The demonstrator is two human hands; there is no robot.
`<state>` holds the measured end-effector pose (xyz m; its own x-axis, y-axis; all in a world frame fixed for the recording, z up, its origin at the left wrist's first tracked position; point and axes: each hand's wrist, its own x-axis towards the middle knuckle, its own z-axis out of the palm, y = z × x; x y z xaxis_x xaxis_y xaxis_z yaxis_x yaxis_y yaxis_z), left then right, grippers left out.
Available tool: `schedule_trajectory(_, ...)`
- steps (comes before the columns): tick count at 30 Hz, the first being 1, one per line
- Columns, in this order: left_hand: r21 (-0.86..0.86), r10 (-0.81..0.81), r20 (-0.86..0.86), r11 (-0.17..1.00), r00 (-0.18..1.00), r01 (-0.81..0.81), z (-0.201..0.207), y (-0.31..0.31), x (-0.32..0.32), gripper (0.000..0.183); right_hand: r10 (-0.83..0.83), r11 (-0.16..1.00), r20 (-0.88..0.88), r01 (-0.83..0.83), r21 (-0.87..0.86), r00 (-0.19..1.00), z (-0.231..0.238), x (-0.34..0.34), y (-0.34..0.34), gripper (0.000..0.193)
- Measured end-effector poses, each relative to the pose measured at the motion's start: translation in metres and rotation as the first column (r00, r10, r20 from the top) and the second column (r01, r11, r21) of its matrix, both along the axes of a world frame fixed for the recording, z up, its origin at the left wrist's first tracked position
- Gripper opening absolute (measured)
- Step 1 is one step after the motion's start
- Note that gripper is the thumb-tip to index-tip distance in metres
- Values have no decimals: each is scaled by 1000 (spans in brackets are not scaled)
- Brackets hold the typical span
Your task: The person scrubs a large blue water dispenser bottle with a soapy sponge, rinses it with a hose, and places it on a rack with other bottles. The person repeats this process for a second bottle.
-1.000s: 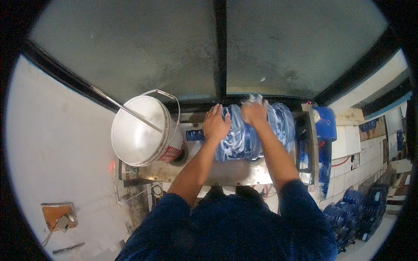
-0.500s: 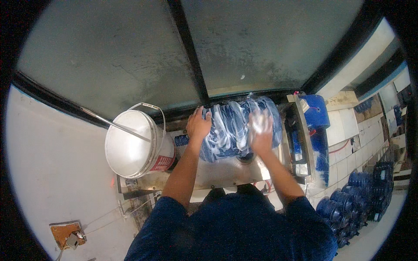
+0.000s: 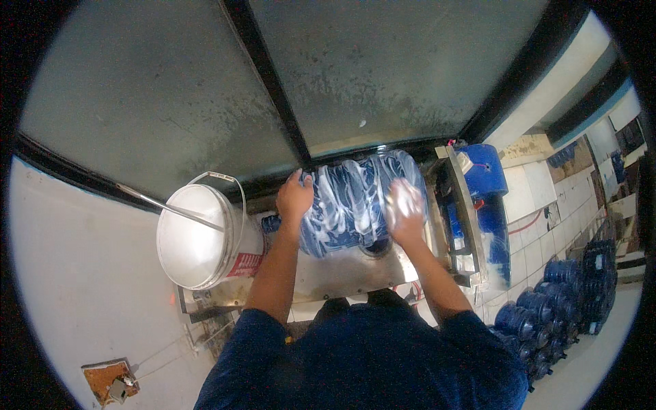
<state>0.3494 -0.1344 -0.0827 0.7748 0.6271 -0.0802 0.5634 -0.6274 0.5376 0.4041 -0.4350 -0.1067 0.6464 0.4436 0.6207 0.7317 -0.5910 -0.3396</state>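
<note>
A large blue water jug (image 3: 342, 205), streaked with white foam, lies on its side across a metal counter (image 3: 328, 273). My left hand (image 3: 295, 198) grips its left end, thumb apart from the fingers. Against the jug's right part presses my right hand (image 3: 406, 210), which is coated in foam. Motion blur and suds hide those fingers, and whether they hold anything does not show. A short blue ribbed piece (image 3: 271, 223) pokes out left of my left wrist. Below the jug, a dark round opening (image 3: 374, 249) shows in the counter.
A white bucket (image 3: 195, 236) with a metal rod (image 3: 171, 207) across its top stands at the left. Dark-framed glass (image 3: 383, 68) rises behind the counter. Blue barrels (image 3: 486, 198) stand at the right, and several blue jugs (image 3: 540, 311) are stacked on the floor beyond.
My right hand has moved slightly down along the foamy jug. The whole view has shifted a little, and my left hand stays at the jug's left end.
</note>
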Motion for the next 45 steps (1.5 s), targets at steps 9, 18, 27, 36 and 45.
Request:
schedule_trajectory(9, 75, -1, 33, 997, 999, -2, 3, -9, -15, 53, -494, 869, -493, 408, -278, 716, 8, 85, -2, 37)
schedule_trajectory(18, 137, 4, 174, 990, 985, -28, -8, -22, -18, 47, -387, 708, -493, -91, -700, 779, 50, 144, 87, 50)
schedule_trajectory(27, 96, 54, 88, 993, 995, -62, -8, -14, -15, 49, -112, 739, -274, 264, 620, 955, -82, -22, -36, 49)
schedule_trajectory(36, 166, -14, 200, 986, 980, -20, -15, -15, -29, 52, -328, 911, -204, 366, 188, 922, -52, 72, -29, 40)
schedule_trajectory(45, 109, -101, 348, 992, 932, 67, -9, -39, -66, 65, -641, 669, -461, 153, -727, 613, 58, 148, 79, 59)
